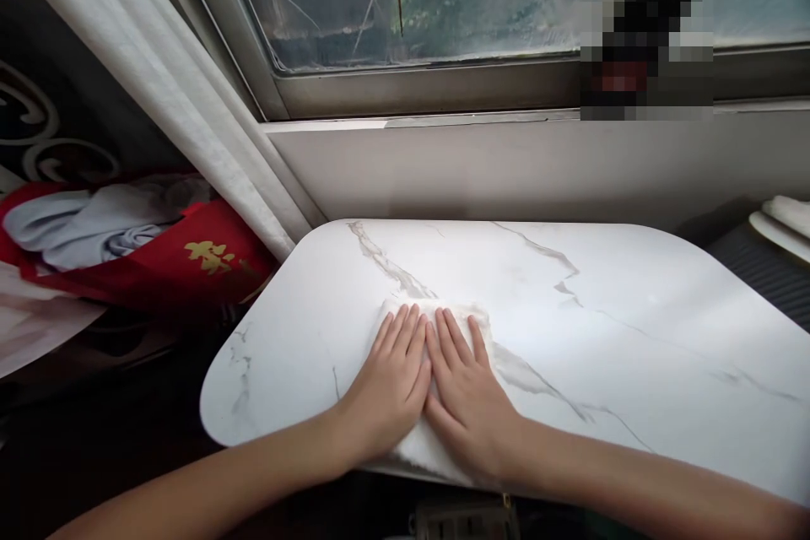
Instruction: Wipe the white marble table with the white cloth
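Note:
A white cloth (436,447) lies flat on the white marble-patterned table (633,312), near its front edge. My left hand (392,375) presses on it palm down, fingers stretched forward. Beside it, my right hand (465,388) rests flat on the same cloth, its fingers a little spread. The two hands touch or nearly touch along the thumbs and index fingers. Much of the cloth is hidden under them; its far edge shows just beyond the fingertips.
A window (443,8) with a sill runs behind the table. At left hang a pale curtain (170,84) and a red bag (170,253) holding grey fabric. A dark ribbed surface (765,261) with white items stands at right. Part of the window area is pixelated.

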A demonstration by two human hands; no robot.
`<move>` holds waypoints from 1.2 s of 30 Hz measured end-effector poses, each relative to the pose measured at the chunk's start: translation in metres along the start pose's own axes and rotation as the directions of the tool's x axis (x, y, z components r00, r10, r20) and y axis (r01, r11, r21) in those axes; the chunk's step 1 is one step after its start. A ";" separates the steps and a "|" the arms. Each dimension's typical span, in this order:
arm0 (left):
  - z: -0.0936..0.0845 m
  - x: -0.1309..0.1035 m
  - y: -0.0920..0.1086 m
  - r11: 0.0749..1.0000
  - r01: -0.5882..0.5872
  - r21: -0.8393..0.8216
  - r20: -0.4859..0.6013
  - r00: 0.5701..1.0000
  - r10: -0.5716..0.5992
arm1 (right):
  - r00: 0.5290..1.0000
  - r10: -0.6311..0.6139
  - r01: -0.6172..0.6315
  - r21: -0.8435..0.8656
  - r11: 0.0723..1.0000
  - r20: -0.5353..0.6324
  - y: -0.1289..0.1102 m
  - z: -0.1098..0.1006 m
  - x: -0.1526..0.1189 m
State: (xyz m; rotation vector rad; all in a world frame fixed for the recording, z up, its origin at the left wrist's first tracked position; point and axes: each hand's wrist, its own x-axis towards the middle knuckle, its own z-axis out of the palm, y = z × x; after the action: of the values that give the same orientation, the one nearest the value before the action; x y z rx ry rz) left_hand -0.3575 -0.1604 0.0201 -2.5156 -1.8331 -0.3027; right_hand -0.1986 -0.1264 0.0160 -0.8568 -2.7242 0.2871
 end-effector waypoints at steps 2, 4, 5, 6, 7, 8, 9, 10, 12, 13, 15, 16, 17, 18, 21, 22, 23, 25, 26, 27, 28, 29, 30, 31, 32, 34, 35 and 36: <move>-0.002 -0.015 0.004 1.000 0.011 -0.008 -0.020 1.000 -0.011 | 0.999 -0.024 0.021 0.050 0.999 0.042 -0.008 -0.003 -0.004; -0.001 -0.015 0.000 0.999 0.036 0.000 -0.037 0.999 -0.036 | 0.995 -0.013 0.005 0.079 0.997 0.095 -0.007 -0.005 0.004; 0.001 -0.010 -0.005 0.998 0.056 0.008 -0.046 0.997 -0.056 | 0.993 0.001 -0.012 0.087 0.996 0.122 -0.003 -0.005 0.012; 0.003 -0.003 -0.012 0.997 0.077 0.015 -0.055 0.996 -0.076 | 0.990 0.017 -0.030 0.091 0.995 0.140 0.002 -0.005 0.023; 0.005 0.007 -0.020 0.995 0.097 0.022 -0.065 0.993 -0.096 | 0.989 0.030 -0.044 0.092 0.995 0.145 0.008 -0.004 0.035; 0.007 0.018 -0.030 0.993 0.114 0.027 -0.073 0.991 -0.112 | 0.990 0.044 -0.056 0.085 0.995 0.135 0.015 -0.002 0.049; 0.010 0.031 -0.041 0.992 0.126 0.032 -0.077 0.989 -0.123 | 0.992 0.057 -0.065 0.071 0.995 0.112 0.023 0.000 0.063; 0.012 0.045 -0.053 0.990 0.136 0.038 -0.075 0.988 -0.133 | 0.995 0.064 -0.068 0.049 0.996 0.082 0.031 0.003 0.079; 0.015 0.074 -0.080 0.985 0.163 0.051 -0.064 0.985 -0.160 | 0.997 0.067 -0.066 -0.009 0.998 0.030 0.048 0.008 0.112; 0.017 0.089 -0.093 0.982 0.181 0.057 -0.058 0.982 -0.178 | 0.998 0.065 -0.064 -0.038 0.997 0.017 0.057 0.010 0.128; 0.020 0.116 -0.119 0.974 0.216 0.068 -0.050 0.976 -0.212 | 0.998 0.065 -0.064 -0.082 0.995 0.007 0.073 0.015 0.161; 0.021 0.129 -0.132 0.971 0.228 0.070 -0.050 0.973 -0.224 | 0.998 0.068 -0.067 -0.096 0.993 0.005 0.080 0.016 0.176; 0.023 0.140 -0.144 0.970 0.231 0.071 -0.051 0.972 -0.228 | 0.997 0.073 -0.073 -0.106 0.992 0.001 0.086 0.018 0.189; 0.024 0.150 -0.155 0.971 0.229 0.070 -0.052 0.973 -0.226 | 0.997 0.082 -0.082 -0.110 0.991 -0.004 0.092 0.019 0.202; 0.026 0.171 -0.179 0.974 0.219 0.066 -0.057 0.975 -0.215 | 0.993 0.113 -0.115 -0.112 0.987 -0.031 0.102 0.023 0.228; 0.026 0.175 -0.184 0.974 0.219 0.066 -0.059 0.975 -0.215 | 0.992 0.121 -0.125 -0.113 0.986 -0.042 0.103 0.024 0.234; 0.026 0.178 -0.187 0.973 0.220 0.067 -0.060 0.975 -0.216 | 0.991 0.124 -0.129 -0.114 0.985 -0.052 0.104 0.025 0.237; 0.025 0.178 -0.187 0.973 0.217 0.074 -0.060 0.975 -0.213 | 0.990 0.120 -0.128 -0.120 0.984 -0.071 0.104 0.026 0.238; 0.024 0.175 -0.185 0.973 0.215 0.080 -0.059 0.976 -0.210 | 0.990 0.117 -0.126 -0.123 0.984 -0.076 0.102 0.026 0.236; 0.023 0.171 -0.181 0.974 0.210 0.087 -0.057 0.977 -0.206 | 0.990 0.116 -0.125 -0.123 0.984 -0.078 0.099 0.027 0.232; 0.022 0.164 -0.177 0.974 0.206 0.095 -0.055 0.978 -0.201 | 0.990 0.116 -0.125 -0.122 0.985 -0.077 0.094 0.027 0.226; 0.021 0.156 -0.171 0.975 0.198 0.100 -0.053 0.980 -0.193 | 0.990 0.118 -0.126 -0.117 0.985 -0.075 0.088 0.027 0.218; 0.019 0.145 -0.165 0.977 0.186 0.104 -0.050 0.982 -0.182 | 0.990 0.119 -0.127 -0.110 0.986 -0.075 0.079 0.027 0.208; 0.017 0.132 -0.158 0.979 0.173 0.104 -0.047 0.985 -0.169 | 0.990 0.120 -0.128 -0.101 0.987 -0.077 0.069 0.028 0.197; 0.015 0.117 -0.151 0.982 0.157 0.101 -0.043 0.987 -0.153 | 0.989 0.120 -0.128 -0.091 0.988 -0.081 0.057 0.028 0.184; 0.010 0.081 -0.136 0.989 0.124 0.082 -0.037 0.992 -0.121 | 0.990 0.112 -0.118 -0.064 0.991 -0.087 0.027 0.028 0.156; 0.007 0.061 -0.129 0.992 0.108 0.069 -0.036 0.994 -0.106 | 0.991 0.101 -0.105 -0.046 0.993 -0.083 0.011 0.028 0.141; 0.003 0.039 -0.122 0.994 0.094 0.055 -0.036 0.995 -0.092 | 0.994 0.083 -0.084 -0.023 0.996 -0.073 -0.006 0.028 0.127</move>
State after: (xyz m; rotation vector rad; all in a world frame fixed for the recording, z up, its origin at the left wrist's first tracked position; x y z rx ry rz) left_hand -0.4605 -0.0853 0.0111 -2.3782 -1.9214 -0.2880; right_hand -0.3107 -0.0598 0.0160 -0.9708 -2.6355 0.2331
